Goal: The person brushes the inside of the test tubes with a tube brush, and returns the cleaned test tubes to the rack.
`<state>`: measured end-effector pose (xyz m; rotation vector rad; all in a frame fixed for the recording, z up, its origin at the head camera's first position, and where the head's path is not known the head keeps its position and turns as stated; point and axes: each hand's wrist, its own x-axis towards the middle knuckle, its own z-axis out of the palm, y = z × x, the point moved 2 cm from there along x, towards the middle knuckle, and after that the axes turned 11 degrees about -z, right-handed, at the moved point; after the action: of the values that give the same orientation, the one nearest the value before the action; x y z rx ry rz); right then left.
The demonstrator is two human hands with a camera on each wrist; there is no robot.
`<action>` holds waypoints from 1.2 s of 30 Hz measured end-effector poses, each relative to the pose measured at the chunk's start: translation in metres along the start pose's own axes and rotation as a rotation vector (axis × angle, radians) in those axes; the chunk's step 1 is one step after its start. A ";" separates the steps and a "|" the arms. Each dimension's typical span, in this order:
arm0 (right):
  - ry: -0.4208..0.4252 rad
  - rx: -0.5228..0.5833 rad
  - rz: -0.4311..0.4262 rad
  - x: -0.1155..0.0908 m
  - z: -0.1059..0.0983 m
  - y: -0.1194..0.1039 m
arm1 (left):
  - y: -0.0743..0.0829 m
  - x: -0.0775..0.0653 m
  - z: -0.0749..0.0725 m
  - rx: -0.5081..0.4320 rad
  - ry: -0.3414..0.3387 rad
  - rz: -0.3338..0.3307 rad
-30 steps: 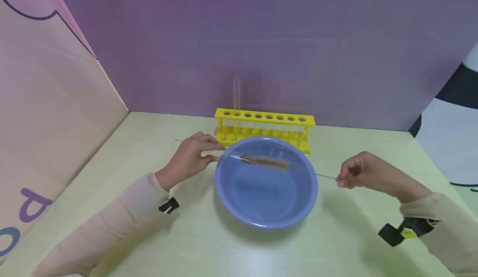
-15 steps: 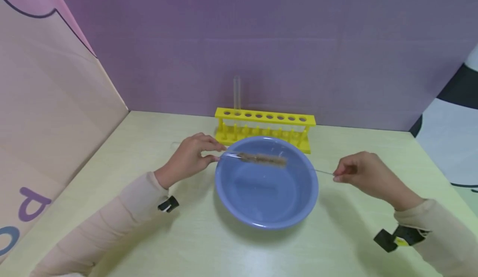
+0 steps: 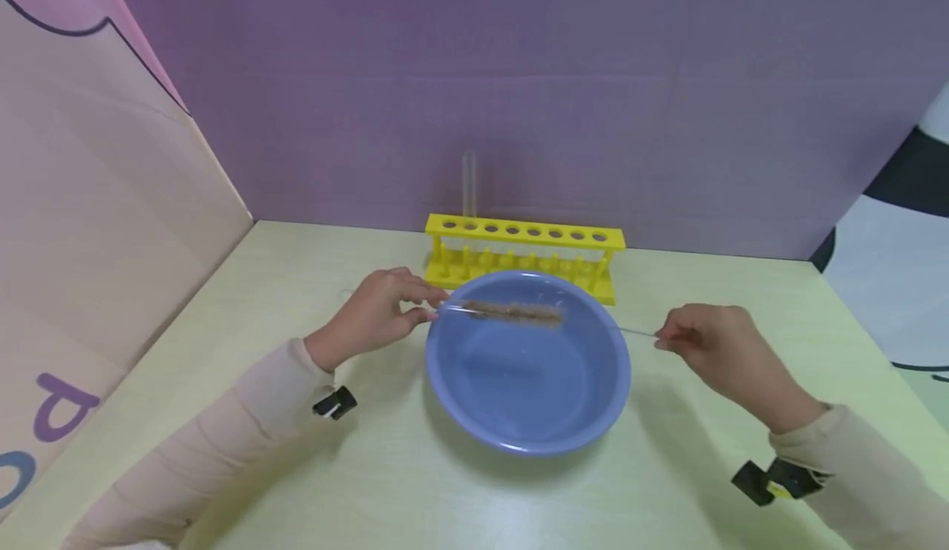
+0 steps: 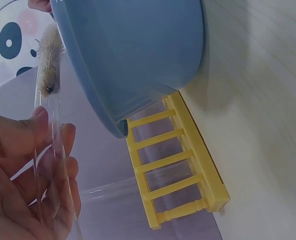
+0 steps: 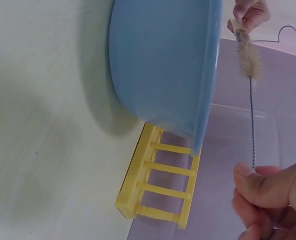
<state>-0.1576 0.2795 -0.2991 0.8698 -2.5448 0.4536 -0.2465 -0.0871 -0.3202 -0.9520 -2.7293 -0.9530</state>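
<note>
My left hand (image 3: 381,313) grips a clear glass test tube (image 4: 55,117) with thumb and fingers, its mouth toward the right. Partly inside that mouth sits the tan bristle head of a test tube brush (image 3: 519,314), the rest of the bristles sticking out. My right hand (image 3: 715,356) pinches the far end of the brush's thin twisted wire handle (image 5: 252,120) between thumb and fingers. Tube and brush lie nearly level over a blue basin (image 3: 530,443), close above its far half.
Behind the basin stands a yellow test tube rack (image 3: 522,227), with one clear test tube (image 3: 469,184) upright near its left end. A purple wall (image 3: 667,105) closes off the table's back edge, and a pale printed panel (image 3: 96,163) flanks the left.
My right hand has moved left and slightly up, pushing the brush further into the tube. The left hand stays nearly still, and the basin and rack have not moved.
</note>
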 end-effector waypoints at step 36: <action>0.301 -0.260 -0.343 -0.001 0.023 -0.021 | 0.003 0.009 -0.001 -0.200 -0.294 -0.142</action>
<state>-0.1500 0.2544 -0.3156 1.0252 -2.0701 0.1294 -0.2520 -0.0806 -0.3153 -1.0126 -3.0236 -1.2200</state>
